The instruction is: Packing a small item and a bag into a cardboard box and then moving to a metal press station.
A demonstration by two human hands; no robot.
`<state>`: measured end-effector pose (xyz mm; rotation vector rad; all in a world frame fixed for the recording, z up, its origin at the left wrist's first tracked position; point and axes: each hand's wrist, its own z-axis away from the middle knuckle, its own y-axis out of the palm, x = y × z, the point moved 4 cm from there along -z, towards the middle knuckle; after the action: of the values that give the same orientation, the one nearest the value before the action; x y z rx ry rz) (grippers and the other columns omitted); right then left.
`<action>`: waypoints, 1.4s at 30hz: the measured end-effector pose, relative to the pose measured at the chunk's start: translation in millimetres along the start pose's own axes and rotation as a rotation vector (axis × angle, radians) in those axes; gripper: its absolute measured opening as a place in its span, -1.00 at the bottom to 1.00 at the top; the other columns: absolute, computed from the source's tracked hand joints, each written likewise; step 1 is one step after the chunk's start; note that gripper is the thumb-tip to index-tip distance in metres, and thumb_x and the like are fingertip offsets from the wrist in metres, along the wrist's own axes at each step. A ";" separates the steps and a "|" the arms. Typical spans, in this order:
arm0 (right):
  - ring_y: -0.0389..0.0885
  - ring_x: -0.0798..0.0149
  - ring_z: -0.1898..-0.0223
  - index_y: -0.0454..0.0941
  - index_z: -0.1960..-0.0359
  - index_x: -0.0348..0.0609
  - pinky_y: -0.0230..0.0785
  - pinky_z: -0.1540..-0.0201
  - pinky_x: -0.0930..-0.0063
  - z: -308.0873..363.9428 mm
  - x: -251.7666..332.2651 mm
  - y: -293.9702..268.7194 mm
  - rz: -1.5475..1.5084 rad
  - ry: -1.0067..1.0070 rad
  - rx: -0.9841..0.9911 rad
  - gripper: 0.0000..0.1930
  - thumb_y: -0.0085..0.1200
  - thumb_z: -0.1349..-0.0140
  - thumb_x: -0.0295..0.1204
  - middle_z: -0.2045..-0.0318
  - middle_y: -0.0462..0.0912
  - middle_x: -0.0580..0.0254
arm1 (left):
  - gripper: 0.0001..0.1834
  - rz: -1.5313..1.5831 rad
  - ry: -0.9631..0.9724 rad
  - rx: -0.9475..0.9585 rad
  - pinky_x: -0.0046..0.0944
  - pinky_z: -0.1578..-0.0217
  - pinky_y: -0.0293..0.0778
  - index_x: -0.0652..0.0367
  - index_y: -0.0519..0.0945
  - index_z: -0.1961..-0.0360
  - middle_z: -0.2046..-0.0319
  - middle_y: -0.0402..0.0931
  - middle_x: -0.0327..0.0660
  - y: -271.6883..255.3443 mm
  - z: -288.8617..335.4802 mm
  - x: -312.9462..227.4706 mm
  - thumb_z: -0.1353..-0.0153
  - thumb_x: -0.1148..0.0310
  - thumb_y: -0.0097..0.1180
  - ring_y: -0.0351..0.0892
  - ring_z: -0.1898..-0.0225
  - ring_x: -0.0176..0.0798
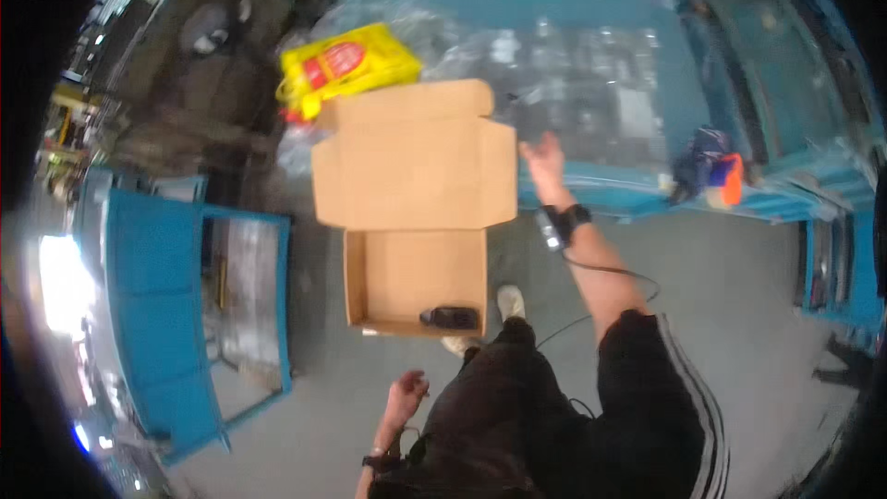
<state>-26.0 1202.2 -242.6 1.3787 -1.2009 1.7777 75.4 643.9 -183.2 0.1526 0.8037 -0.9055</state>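
Observation:
An open brown cardboard box [420,270] with its lid [416,162] folded back lies in the middle. A small black object [450,317] of unclear kind rests in its near right corner. My right hand [545,166] reaches forward just right of the lid, fingers apart and holding nothing, at the edge of the blue table. Low in the view, my left hand [407,395] hangs near the box's front, loosely curled with nothing visible in it. Rows of small clear and grey items [582,83], too blurred to name, cover the tabletop.
A yellow bag [351,66] with a red patch and clear plastic wrap [416,18] lie behind the box. At the table's right edge is a dark blue and orange bundle [721,171]. A blue metal frame [152,305] stands left. A cable [614,270] trails from my right wrist.

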 end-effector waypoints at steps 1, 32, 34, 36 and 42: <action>0.53 0.22 0.24 0.41 -0.05 -0.39 0.42 0.16 0.32 1.2 1.2 -8.1 0.061 -0.131 -0.121 -0.45 0.29 -0.10 -0.29 0.29 0.56 0.08 | -0.65 -0.022 -0.059 -0.044 -0.32 0.36 0.52 0.38 0.51 0.01 0.39 0.62 -0.10 -2.0 -1.7 -5.5 -0.23 0.38 0.14 0.63 0.39 -0.32; 0.29 -0.32 -0.19 0.02 -0.35 -0.42 0.20 -0.25 0.10 -107.7 -107.7 -507.0 0.332 0.293 -0.432 0.11 0.27 0.04 0.14 -0.18 0.22 -0.43 | -0.23 -0.604 1.019 0.001 0.02 -0.03 0.37 0.37 0.31 -0.16 -0.05 0.32 0.19 484.0 -183.3 -417.4 0.03 0.24 0.36 0.36 -0.07 0.22; 0.31 -0.28 -0.20 0.03 -0.34 -0.45 0.17 -0.27 0.10 -121.0 -122.3 -517.8 0.314 0.306 -0.437 0.06 0.20 -0.03 0.14 -0.18 0.26 -0.41 | -0.16 -0.675 1.003 -0.014 0.05 -0.08 0.32 0.39 0.27 -0.18 -0.08 0.29 0.19 532.3 -219.9 -438.1 0.07 0.23 0.38 0.31 -0.11 0.22; 0.37 -0.15 -0.17 0.05 -0.33 -0.48 0.20 -0.26 0.18 -128.8 -147.2 -530.5 0.088 0.355 -0.384 -0.04 0.16 -0.13 0.05 -0.17 0.35 -0.31 | -0.09 -0.727 0.996 -0.017 0.08 -0.12 0.28 0.42 0.23 -0.21 -0.10 0.27 0.19 578.2 -241.9 -452.9 0.11 0.22 0.41 0.27 -0.16 0.22; 0.51 0.40 0.23 0.49 0.06 -0.34 0.37 0.14 0.51 -129.2 -134.5 -491.9 -0.444 0.387 -0.004 -0.67 0.10 -0.27 -0.32 0.25 0.57 0.28 | -0.16 -1.022 0.698 -0.145 0.12 0.06 0.40 0.39 0.24 -0.19 0.06 0.43 0.06 593.3 -283.6 -451.9 0.09 0.27 0.33 0.44 0.00 0.09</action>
<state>378.9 1537.9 -231.1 1.1210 -0.6345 1.6173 203.0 1431.5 -196.8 -0.1020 1.6562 -1.7892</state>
